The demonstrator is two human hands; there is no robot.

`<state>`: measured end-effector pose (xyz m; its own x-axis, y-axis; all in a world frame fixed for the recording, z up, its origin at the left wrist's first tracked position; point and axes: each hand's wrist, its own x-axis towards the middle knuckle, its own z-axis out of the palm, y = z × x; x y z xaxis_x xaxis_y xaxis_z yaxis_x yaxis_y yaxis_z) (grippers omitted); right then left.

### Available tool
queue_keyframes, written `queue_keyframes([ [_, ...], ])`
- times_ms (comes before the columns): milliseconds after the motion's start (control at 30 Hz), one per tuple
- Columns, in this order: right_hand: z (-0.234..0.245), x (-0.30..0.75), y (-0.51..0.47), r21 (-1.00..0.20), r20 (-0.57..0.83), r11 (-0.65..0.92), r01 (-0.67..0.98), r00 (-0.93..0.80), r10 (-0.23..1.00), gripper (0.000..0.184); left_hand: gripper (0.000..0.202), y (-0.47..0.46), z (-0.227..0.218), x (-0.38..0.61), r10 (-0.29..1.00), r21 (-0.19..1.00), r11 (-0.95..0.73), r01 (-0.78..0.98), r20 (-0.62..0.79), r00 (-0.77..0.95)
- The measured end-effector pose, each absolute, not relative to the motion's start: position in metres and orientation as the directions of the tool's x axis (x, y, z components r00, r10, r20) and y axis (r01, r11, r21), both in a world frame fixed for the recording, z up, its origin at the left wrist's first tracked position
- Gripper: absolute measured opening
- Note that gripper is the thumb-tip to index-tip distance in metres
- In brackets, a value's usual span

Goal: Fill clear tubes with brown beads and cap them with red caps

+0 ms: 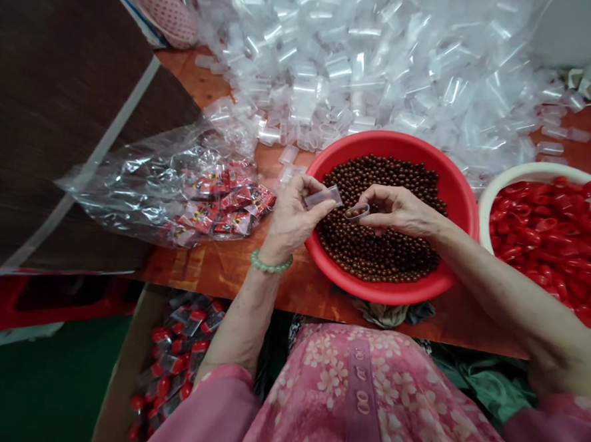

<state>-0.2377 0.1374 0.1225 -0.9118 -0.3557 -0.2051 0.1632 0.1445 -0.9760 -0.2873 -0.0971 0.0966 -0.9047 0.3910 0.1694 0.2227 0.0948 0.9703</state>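
Note:
My left hand [292,215] is closed on a small clear plastic container [323,197], held tilted near the left rim of a red basin [388,293]. Round brown beads [381,256] cover the basin's bottom. Over them, my right hand [401,211] pinches a small clear oval-mouthed scoop [358,213] between thumb and fingers, with a few brown beads showing inside. The scoop's mouth faces the container, with a small gap between the two. My right fingers partly hide the scoop's far end. A green bead bracelet [271,265] circles my left wrist.
Behind the basin spreads a large heap of clear plastic containers [365,65]. Left of it lies a clear bag [133,171] with red packets [236,201]. Red caps [540,229] fill a white basin [487,209] at right. Red-capped containers [177,347] lie in a cardboard box [124,364] below.

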Motion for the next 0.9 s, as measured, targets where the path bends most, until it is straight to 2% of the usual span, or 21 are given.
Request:
queue_keyframes([
  [100, 0.128, -0.226, 0.147, -0.978, -0.208, 0.089, 0.19, -0.929, -0.306, 0.031, 0.02, -0.09, 0.104, -0.29, 0.561, 0.852, 0.338, 0.401, 0.159, -0.812],
  [167, 0.128, -0.22, 0.153, -0.978, -0.207, 0.046, 0.202, -0.94, -0.273, 0.032, 0.02, -0.08, 0.111, -0.291, 0.719, 0.643, 0.495, 0.584, 0.074, -0.691],
  [233, 0.127, -0.213, 0.157, -0.975, -0.214, 0.0, 0.222, -0.943, -0.254, 0.034, 0.023, -0.068, 0.118, -0.29, 0.821, 0.394, 0.552, 0.735, -0.103, -0.561],
  [300, 0.127, -0.209, 0.16, -0.972, -0.219, -0.028, 0.234, -0.942, -0.255, 0.035, 0.024, -0.057, 0.125, -0.289, 0.822, 0.191, 0.554, 0.81, -0.278, -0.497],
  [400, 0.129, -0.204, 0.161, -0.972, -0.181, -0.107, 0.209, -0.958, -0.222, 0.036, 0.029, -0.047, 0.132, -0.288, 0.771, 0.035, 0.568, 0.822, -0.374, -0.516],
  [500, 0.13, -0.201, 0.162, -0.968, -0.138, -0.18, 0.176, -0.968, -0.208, 0.037, 0.034, -0.04, 0.132, -0.289, 0.772, 0.031, 0.561, 0.827, -0.379, -0.51],
  [567, 0.13, -0.199, 0.163, -0.969, -0.12, -0.187, 0.161, -0.97, -0.211, 0.037, 0.035, -0.034, 0.129, -0.289, 0.781, 0.058, 0.55, 0.833, -0.389, -0.489],
  [633, 0.129, -0.197, 0.166, -0.974, -0.099, -0.187, 0.128, -0.983, -0.157, 0.038, 0.033, -0.025, 0.123, -0.288, 0.794, 0.108, 0.54, 0.834, -0.392, -0.464],
  [767, 0.128, -0.196, 0.17, -0.983, -0.061, -0.173, 0.06, -0.998, 0.001, 0.039, 0.022, -0.002, 0.109, -0.28, 0.846, 0.285, 0.491, 0.823, -0.38, -0.374],
  [900, 0.127, -0.197, 0.172, -0.987, -0.036, -0.16, 0.027, -0.998, 0.052, 0.04, 0.02, 0.017, 0.097, -0.269, 0.909, 0.524, 0.4, 0.752, -0.329, -0.255],
])
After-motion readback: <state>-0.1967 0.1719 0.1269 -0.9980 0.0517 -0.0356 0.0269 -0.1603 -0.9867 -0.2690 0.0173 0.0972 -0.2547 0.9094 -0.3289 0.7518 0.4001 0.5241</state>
